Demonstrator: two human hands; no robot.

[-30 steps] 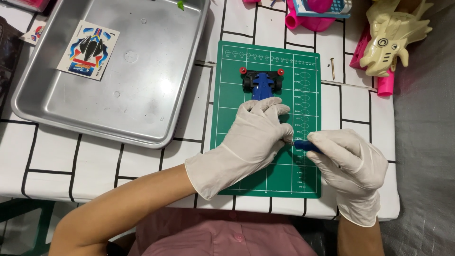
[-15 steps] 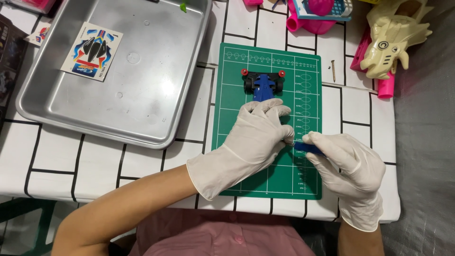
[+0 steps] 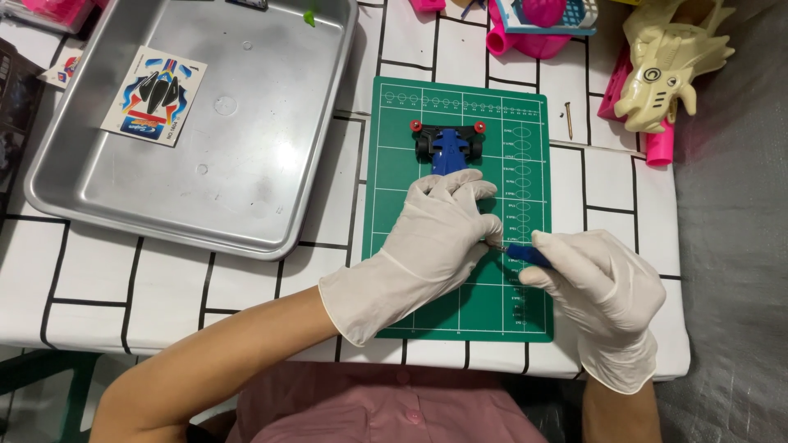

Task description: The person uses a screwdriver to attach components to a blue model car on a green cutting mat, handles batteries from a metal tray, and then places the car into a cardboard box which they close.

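A blue toy race car with black wheels and red rollers lies on a green cutting mat. My left hand, in a white glove, covers the car's near end and presses it down. My right hand, also gloved, grips a blue-handled screwdriver whose metal tip points left, under the left hand's fingers and into the car's hidden rear.
A steel tray at the left holds a sticker sheet. A cream toy dragon, pink plastic parts and a small screw lie at the back right. The table's white tiled cloth ends at the right on grey fabric.
Both hands stay almost in place on the car. The right hand with the screwdriver has shifted only slightly.
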